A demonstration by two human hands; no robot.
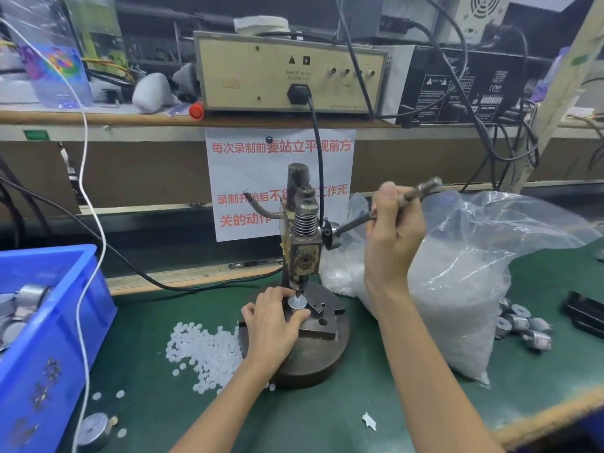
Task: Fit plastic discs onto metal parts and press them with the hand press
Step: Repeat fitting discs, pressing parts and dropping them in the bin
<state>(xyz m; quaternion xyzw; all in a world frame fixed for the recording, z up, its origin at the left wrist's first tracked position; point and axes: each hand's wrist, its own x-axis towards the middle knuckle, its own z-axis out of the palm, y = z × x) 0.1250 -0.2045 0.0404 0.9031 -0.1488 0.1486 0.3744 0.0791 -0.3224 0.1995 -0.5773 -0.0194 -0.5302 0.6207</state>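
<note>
left hand (273,317) pinches the small, stiff metal part (296,302) by its rim, right hand (394,237) wrapped round the press handle (415,192).

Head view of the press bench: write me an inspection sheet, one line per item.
Surface: green mat.
Job's things: hand press; metal part on the press base; white discs loose left of it; blue bin of metal pieces.
Clutter: plastic bag right of the press; paper scrap in front.
Hands: left hand holds the metal part; right hand grips the lever.
Cables: white cable hanging past the bin; black cable behind the press.
Surroundings: beige box on a shelf; printed notice below.
</note>
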